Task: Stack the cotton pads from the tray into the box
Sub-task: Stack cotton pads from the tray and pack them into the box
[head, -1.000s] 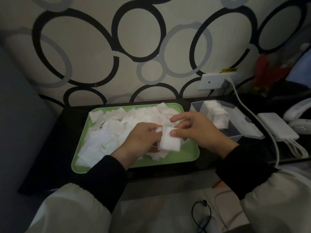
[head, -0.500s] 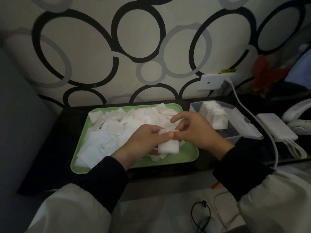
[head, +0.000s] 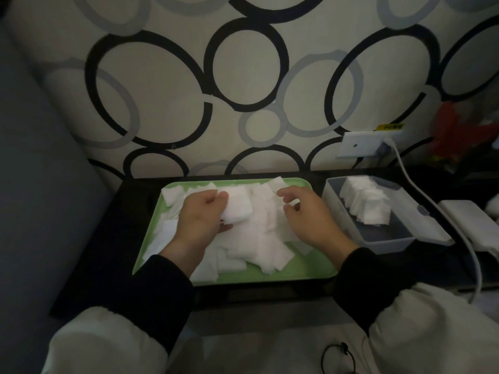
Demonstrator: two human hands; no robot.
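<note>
A green tray [head: 302,273] on a dark table holds a loose heap of white square cotton pads [head: 259,238]. My left hand [head: 199,220] is over the tray's left half, gripping a small stack of cotton pads [head: 237,206] between thumb and fingers. My right hand [head: 305,214] hovers over the heap's right side with fingers curled and apart, holding nothing. To the right of the tray stands a clear plastic box [head: 388,238] with a row of stacked pads [head: 364,201] inside, leaning toward its far end.
The box's lid [head: 421,211] lies attached along its right side. A white cable [head: 432,206] runs from a wall socket [head: 361,144] past the box. A white power bank [head: 469,220] sits far right. A patterned wall is right behind the table.
The stack of pads was held between both hands near the tray's right front; now only my left hand holds it, farther back and left. My right hand has let go and opened.
</note>
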